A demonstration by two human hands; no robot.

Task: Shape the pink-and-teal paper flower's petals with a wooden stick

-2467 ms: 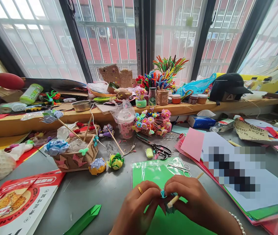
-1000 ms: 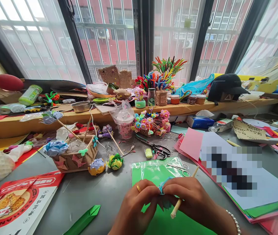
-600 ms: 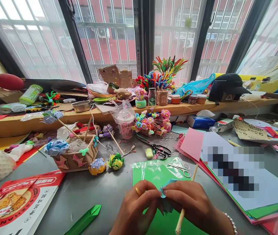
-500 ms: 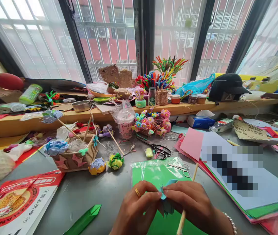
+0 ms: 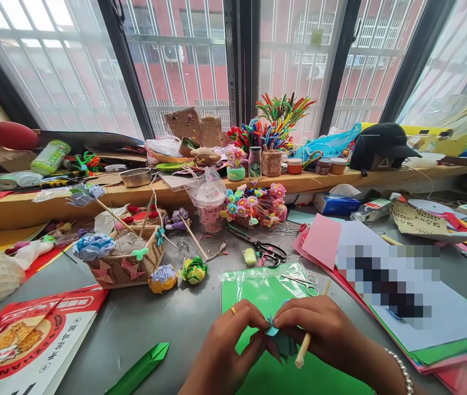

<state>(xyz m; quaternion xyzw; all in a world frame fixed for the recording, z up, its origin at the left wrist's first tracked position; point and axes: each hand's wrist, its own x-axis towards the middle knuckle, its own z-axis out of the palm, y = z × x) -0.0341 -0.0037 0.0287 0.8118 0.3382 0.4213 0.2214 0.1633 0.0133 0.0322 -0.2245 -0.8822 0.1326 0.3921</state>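
A small blue folded paper piece [image 5: 273,328] is pinched between the fingertips of the left hand [image 5: 227,351] and the right hand [image 5: 327,336], held low over the green sheet [image 5: 258,293] on the grey table [image 5: 175,323]. Both hands are curled inward, knuckles up. A wooden stick [image 5: 304,345] is also gripped in the right hand, tilted steeply.
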